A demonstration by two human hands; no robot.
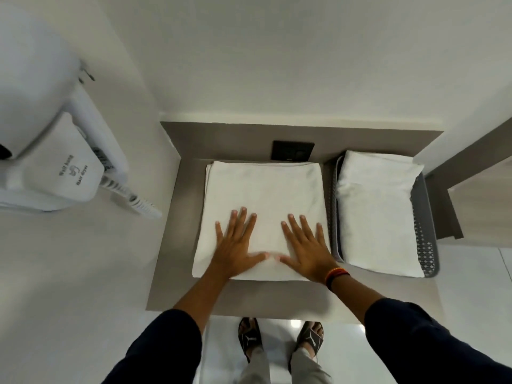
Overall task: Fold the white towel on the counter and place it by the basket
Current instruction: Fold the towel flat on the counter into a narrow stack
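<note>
I see the towel [263,206] lying flat mid-counter [171,273], both hands on its near half: left hand [235,245] beside right hand [304,248]. The basket [426,245] sits just right of it, another towel [376,212] inside. A wall socket [293,151] is behind; a hair dryer [55,162] hangs far left

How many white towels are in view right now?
2: one folded white towel on the counter under both hands, one in the grey basket to its right. More may lie hidden beneath that one.
</note>
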